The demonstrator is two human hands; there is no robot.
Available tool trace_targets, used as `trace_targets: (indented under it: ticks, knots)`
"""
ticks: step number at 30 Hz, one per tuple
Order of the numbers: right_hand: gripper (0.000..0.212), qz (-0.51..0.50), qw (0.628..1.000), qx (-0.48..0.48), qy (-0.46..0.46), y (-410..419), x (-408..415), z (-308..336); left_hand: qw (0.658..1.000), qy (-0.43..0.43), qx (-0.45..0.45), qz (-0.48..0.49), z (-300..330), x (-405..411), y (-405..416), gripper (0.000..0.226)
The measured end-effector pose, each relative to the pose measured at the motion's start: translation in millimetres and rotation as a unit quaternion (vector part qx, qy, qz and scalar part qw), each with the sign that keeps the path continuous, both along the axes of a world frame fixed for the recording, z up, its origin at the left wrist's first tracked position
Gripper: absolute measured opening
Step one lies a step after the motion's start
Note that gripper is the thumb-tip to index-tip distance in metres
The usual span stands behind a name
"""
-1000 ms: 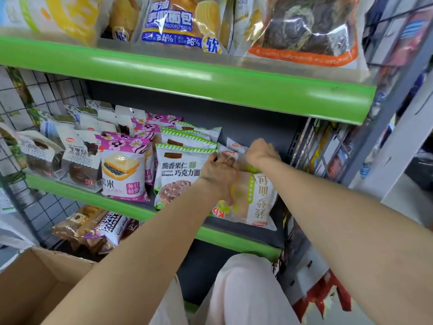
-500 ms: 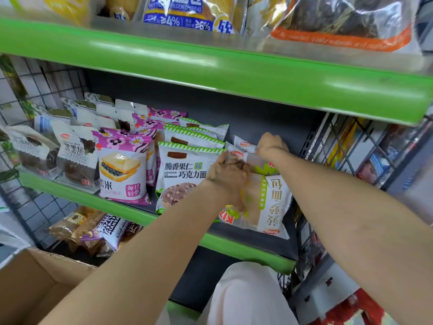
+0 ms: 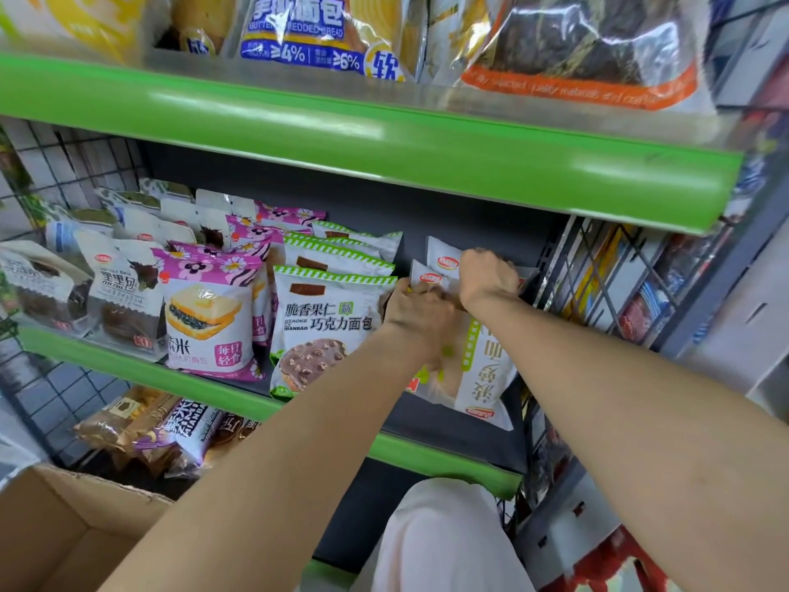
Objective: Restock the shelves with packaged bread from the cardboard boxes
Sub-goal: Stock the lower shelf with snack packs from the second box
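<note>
gripping the top edges of the upright bread packets (image 3: 478, 369) at the right end of the middle shelf (image 3: 448, 461), the left hand (image 3: 420, 311) and right hand (image 3: 486, 277) are both curled tight. that front packet leans toward the shelf lip, so letting go early could tip it off toward the cardboard box (image 3: 55, 536) side or floor.

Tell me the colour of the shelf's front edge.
Bright green, on the shelf edge, seen best in the head view.

White-and-green bread packet (image 3: 478, 378) upside down in my grip at the middle shelf (image 3: 427, 455) right end, open cardboard box (image 3: 55, 536) lower left
</note>
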State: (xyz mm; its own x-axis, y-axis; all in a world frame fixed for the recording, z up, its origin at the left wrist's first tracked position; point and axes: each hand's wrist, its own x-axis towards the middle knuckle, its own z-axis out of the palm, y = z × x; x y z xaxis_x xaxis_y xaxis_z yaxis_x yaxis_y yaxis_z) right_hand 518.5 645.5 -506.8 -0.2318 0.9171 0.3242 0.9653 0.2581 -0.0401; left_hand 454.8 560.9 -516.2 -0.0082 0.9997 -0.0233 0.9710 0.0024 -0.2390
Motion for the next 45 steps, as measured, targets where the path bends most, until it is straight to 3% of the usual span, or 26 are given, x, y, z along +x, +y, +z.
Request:
trace_targets:
  ticks: [4, 9, 17, 21, 24, 27, 33, 39, 45]
  knots:
    - [0.040, -0.001, 0.999, -0.048, 0.005, -5.3, 1.2, 3.3, 0.999, 0.004, 0.001, 0.033, 0.6, 0.8, -1.0, 0.091]
    - [0.039, 0.024, 0.994, -0.104, -0.003, -17.5, 0.6, -5.4, 1.000, -0.010, 0.009, 0.012, -4.7, -6.4, -12.7, 0.106]
    - [0.037, 0.122, 0.991, -0.008, 0.053, -43.2, -4.7, -1.9, 0.987, -0.091, 0.123, 0.047, -17.7, -38.4, -53.8, 0.116]
    - [0.044, 0.234, 0.962, -0.067, 0.123, -58.6, -23.9, 0.6, 0.948, -0.191, 0.115, 0.227, -29.4, -63.9, -80.3, 0.129]
    - [0.058, 0.271, 0.948, -0.125, 0.111, -64.8, -41.0, -5.2, 0.920, -0.222, 0.119, 0.300, -38.0, -65.1, -79.9, 0.139]
    - [0.074, 0.271, 0.944, -0.175, 0.077, -64.1, -53.8, -10.4, 0.866, -0.325, 0.117, 0.363, -41.8, -69.4, -73.5, 0.145]
    - [0.081, 0.274, 0.948, -0.156, 0.033, -54.0, -67.1, -2.5, 0.853, -0.437, 0.143, 0.249, -48.5, -111.2, -67.3, 0.145]
    - [0.050, 0.241, 0.958, -0.116, 0.101, -17.8, -90.1, 5.2, 0.845, -0.473, 0.141, 0.206, -50.0, -131.7, -51.1, 0.144]
    - [0.070, 0.236, 0.955, -0.176, 0.027, 7.7, -111.6, 16.2, 0.839, -0.483, 0.141, 0.207, -53.2, -135.4, -44.8, 0.148]
